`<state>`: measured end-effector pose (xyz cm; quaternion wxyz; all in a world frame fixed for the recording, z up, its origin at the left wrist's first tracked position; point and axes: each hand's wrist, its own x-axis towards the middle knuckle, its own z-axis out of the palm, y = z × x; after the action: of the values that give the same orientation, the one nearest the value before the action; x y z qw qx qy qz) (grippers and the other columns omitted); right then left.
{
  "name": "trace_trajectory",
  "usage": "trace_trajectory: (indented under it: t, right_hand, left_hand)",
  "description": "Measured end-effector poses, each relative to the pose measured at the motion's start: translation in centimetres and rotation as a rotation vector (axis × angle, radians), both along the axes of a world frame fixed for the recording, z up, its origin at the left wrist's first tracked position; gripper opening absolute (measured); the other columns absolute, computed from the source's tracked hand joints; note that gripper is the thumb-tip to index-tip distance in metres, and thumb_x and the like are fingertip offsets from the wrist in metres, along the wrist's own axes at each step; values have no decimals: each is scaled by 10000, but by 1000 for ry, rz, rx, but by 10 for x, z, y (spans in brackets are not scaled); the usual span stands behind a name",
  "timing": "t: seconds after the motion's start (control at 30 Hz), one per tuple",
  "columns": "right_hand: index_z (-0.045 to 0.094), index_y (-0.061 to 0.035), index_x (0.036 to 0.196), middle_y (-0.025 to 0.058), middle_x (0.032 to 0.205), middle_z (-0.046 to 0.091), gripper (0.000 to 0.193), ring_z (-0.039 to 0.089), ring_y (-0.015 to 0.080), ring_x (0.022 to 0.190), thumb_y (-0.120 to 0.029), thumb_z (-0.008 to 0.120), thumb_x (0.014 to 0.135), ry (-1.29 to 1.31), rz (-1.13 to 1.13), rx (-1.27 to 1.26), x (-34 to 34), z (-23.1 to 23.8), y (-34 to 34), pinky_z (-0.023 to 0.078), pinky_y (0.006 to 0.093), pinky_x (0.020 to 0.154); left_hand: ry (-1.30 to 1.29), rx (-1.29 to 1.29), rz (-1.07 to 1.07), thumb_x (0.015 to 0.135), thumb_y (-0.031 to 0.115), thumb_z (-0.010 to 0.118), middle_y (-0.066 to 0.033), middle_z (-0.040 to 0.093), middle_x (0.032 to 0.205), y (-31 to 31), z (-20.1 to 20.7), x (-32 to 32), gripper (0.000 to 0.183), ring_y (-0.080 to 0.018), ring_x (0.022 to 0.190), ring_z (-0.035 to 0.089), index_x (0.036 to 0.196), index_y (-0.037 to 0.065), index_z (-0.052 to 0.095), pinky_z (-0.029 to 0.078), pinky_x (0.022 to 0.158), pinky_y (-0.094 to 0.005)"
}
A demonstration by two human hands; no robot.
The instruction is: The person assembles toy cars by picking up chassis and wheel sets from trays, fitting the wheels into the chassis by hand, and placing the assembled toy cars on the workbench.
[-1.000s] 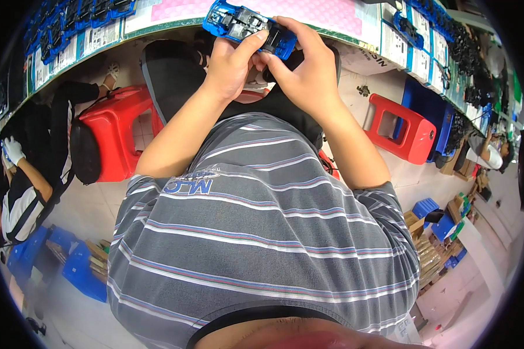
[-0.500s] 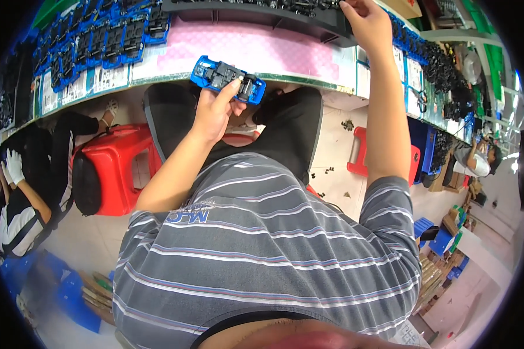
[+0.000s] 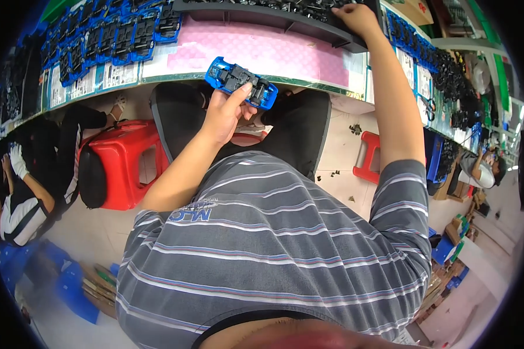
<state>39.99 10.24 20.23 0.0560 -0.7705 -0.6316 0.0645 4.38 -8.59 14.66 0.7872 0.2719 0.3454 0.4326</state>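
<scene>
My left hand [image 3: 222,116] grips a blue toy car [image 3: 234,77] just in front of the table edge, its black chassis turned up. The thumb presses on the chassis near one axle, and the fingers wrap underneath. At the far side, my right hand [image 3: 358,19] reaches over a long black tray [image 3: 279,25] of small black parts [image 3: 308,8]. Its thumb and fingertips are pinched together at the parts; whatever lies between them is too small to make out.
Rows of blue toy cars [image 3: 113,38] cover the table's left. More cars [image 3: 410,41], dark parts [image 3: 457,87] and scissors [image 3: 430,109] lie right. A red stool [image 3: 119,168] stands left, near a person with a white glove [image 3: 18,161]. Black bits [image 3: 355,129] dot the floor.
My right hand has shifted a little left along the tray, with its fingers drawn into a pinch. The left hand keeps its hold on the toy car. The whole view has swung slightly.
</scene>
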Motion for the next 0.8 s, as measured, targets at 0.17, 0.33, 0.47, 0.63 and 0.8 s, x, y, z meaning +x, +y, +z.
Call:
trace_trajectory:
  t: [0.17, 0.33, 0.47, 0.63, 0.8]
  right_hand:
    - [727, -10, 995, 99, 803, 716, 334, 676, 195, 764, -296, 774, 828, 542, -98, 69, 63, -22, -11, 536, 325, 761]
    - [721, -27, 976, 229, 960, 697, 362, 684, 335, 887, -238, 836, 704, 216, 232, 76, 23, -17, -8, 543, 393, 808]
    - [683, 21, 1033, 170, 974, 709, 340, 692, 272, 864, -135, 798, 754, 91, 147, -113, 9, -2, 2, 543, 355, 737]
    - [697, -37, 1137, 122, 922, 734, 425, 683, 172, 845, -325, 765, 832, 126, 143, 162, 33, 1, -16, 524, 299, 770]
    - [684, 35, 954, 94, 863, 705, 174, 684, 203, 802, -112, 708, 864, 461, 118, 561, -75, 80, -97, 527, 305, 675]
  left_hand:
    - [4, 26, -61, 962, 236, 597, -60, 629, 956, 0, 2, 3, 409, -132, 687, 596, 1301, 35, 487, 449, 559, -250]
    - [4, 23, -69, 961, 241, 602, -52, 628, 953, -6, -2, -2, 369, -128, 688, 603, 1260, 46, 509, 452, 557, -243]
    - [-42, -3, 0, 934, 235, 660, -51, 648, 844, -15, 4, -2, 227, -110, 634, 609, 1052, 54, 589, 464, 521, -221]
    - [-32, -9, 7, 935, 233, 657, -46, 651, 845, -18, 5, -8, 230, -101, 636, 607, 1059, 49, 596, 464, 523, -212]
    - [-14, 34, 7, 933, 237, 663, -31, 652, 829, -18, 3, -13, 214, -80, 626, 600, 1029, 53, 613, 468, 528, -205]
